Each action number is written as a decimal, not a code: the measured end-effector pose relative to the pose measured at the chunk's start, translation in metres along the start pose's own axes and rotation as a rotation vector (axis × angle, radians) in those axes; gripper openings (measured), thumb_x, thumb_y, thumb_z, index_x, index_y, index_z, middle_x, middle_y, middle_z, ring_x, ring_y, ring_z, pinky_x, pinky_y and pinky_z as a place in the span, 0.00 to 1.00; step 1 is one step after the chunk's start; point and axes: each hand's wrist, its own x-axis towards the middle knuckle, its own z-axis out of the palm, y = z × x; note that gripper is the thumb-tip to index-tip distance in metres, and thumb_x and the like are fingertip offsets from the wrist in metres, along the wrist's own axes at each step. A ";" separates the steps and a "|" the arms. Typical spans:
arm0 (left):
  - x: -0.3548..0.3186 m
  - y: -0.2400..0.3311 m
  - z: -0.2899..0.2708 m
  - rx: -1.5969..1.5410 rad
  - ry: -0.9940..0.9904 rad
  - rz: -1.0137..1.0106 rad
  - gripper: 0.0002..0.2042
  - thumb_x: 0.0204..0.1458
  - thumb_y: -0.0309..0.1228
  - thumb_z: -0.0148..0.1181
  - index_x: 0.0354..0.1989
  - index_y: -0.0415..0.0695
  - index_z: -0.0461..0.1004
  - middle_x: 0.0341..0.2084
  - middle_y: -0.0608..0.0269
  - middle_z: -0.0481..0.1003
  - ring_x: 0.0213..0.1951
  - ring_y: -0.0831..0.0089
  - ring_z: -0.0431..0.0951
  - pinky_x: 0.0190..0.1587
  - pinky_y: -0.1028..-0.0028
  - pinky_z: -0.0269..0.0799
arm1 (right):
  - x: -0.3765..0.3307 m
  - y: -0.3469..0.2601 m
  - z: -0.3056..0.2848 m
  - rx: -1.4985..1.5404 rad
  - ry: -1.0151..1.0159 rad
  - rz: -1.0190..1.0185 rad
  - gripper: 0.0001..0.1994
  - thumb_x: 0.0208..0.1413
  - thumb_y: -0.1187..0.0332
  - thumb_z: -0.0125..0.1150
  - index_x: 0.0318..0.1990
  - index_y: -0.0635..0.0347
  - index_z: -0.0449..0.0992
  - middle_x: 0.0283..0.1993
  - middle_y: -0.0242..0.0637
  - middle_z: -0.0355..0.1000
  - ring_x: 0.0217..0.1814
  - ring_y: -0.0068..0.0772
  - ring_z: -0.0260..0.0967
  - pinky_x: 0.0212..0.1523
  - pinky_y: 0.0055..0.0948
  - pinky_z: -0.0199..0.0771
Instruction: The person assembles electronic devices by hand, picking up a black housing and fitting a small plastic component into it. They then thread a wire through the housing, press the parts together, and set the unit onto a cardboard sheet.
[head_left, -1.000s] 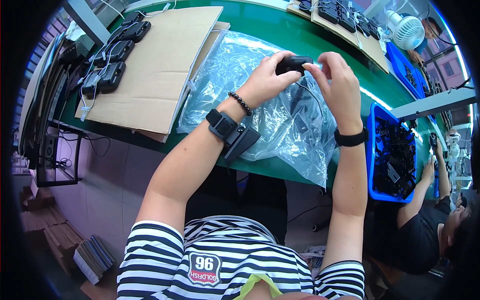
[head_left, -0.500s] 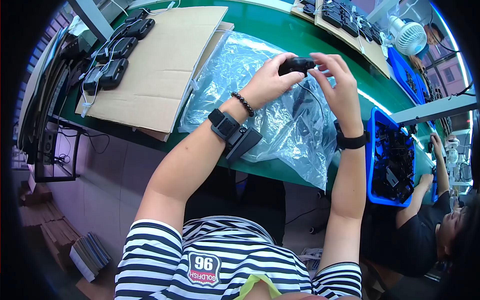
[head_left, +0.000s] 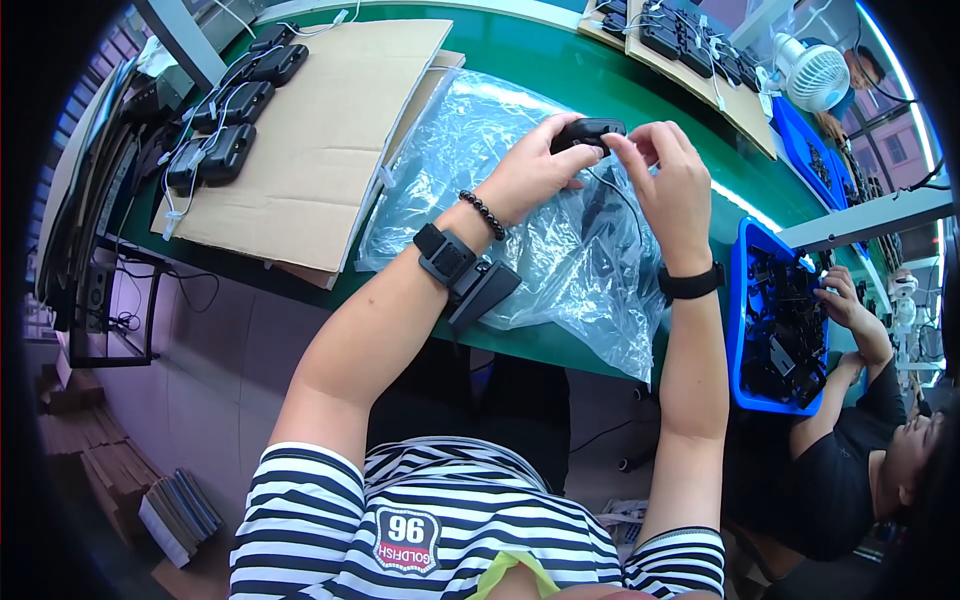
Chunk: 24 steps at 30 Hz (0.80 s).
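My left hand (head_left: 540, 163) is closed round a small black plastic device (head_left: 590, 133) with rounded edges, its thumb along the near side. A thin dark cable (head_left: 622, 190) hangs from it, curving down over the plastic. At the device's right end is my right hand (head_left: 668, 172), with thumb stretched toward the casing and the other fingers bent. The thumb and bent fingertips look apart, and nothing shows between them. Beneath both hands a clear plastic bag (head_left: 470, 130) lies crumpled on the green table (head_left: 500, 42).
Several black devices with white cables (head_left: 228, 152) lie on cardboard (head_left: 320, 120) at left. A blue bin (head_left: 738, 330) of black parts stands at right, where a co-worker's hand (head_left: 848, 300) reaches in. Farther back are a white fan (head_left: 815, 75) and more devices on cardboard (head_left: 745, 115).
My right hand's fingers have bent in, and its wrist has shifted slightly left. The device has dropped slightly in my left hand. The co-worker's hand has moved to the blue bin.
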 end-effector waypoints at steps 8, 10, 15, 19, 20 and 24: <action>0.003 -0.001 0.000 -0.174 0.109 0.022 0.26 0.58 0.37 0.63 0.61 0.40 0.62 0.49 0.60 0.70 0.47 0.74 0.74 0.42 0.73 0.80 | -0.006 0.010 0.025 0.631 0.046 -0.201 0.20 0.67 0.57 0.54 0.59 0.61 0.75 0.71 0.46 0.60 0.76 0.42 0.52 0.71 0.34 0.52; 0.004 -0.001 -0.001 -0.184 0.140 0.045 0.25 0.59 0.37 0.62 0.61 0.41 0.63 0.49 0.60 0.71 0.48 0.74 0.74 0.42 0.73 0.80 | -0.006 0.017 0.008 0.675 -0.094 -0.220 0.22 0.68 0.57 0.52 0.62 0.62 0.72 0.74 0.44 0.54 0.79 0.41 0.42 0.74 0.35 0.43; 0.001 -0.005 0.007 -0.176 0.102 0.090 0.25 0.60 0.39 0.61 0.61 0.41 0.63 0.49 0.59 0.71 0.48 0.74 0.74 0.42 0.74 0.80 | 0.002 0.019 0.020 0.741 -0.092 -0.184 0.23 0.69 0.58 0.50 0.65 0.63 0.68 0.76 0.44 0.52 0.81 0.42 0.36 0.76 0.37 0.37; 0.002 -0.001 0.005 -0.159 0.114 0.074 0.25 0.60 0.40 0.61 0.61 0.41 0.63 0.48 0.60 0.71 0.48 0.74 0.74 0.42 0.73 0.80 | 0.002 0.032 -0.006 0.853 -0.236 -0.141 0.23 0.70 0.60 0.50 0.66 0.63 0.66 0.76 0.44 0.51 0.81 0.42 0.37 0.75 0.37 0.38; 0.003 -0.002 0.006 -0.160 0.113 0.075 0.25 0.60 0.40 0.61 0.61 0.41 0.63 0.48 0.60 0.71 0.48 0.74 0.74 0.42 0.73 0.80 | 0.001 0.030 -0.003 0.851 -0.236 -0.141 0.23 0.70 0.60 0.50 0.66 0.63 0.66 0.76 0.44 0.51 0.81 0.42 0.37 0.75 0.37 0.38; 0.003 -0.005 0.007 -0.187 0.097 0.076 0.26 0.60 0.40 0.61 0.61 0.41 0.63 0.47 0.62 0.71 0.48 0.75 0.73 0.43 0.72 0.79 | -0.002 0.023 0.013 0.820 -0.186 -0.150 0.22 0.70 0.60 0.49 0.65 0.64 0.68 0.76 0.44 0.50 0.81 0.41 0.38 0.75 0.37 0.38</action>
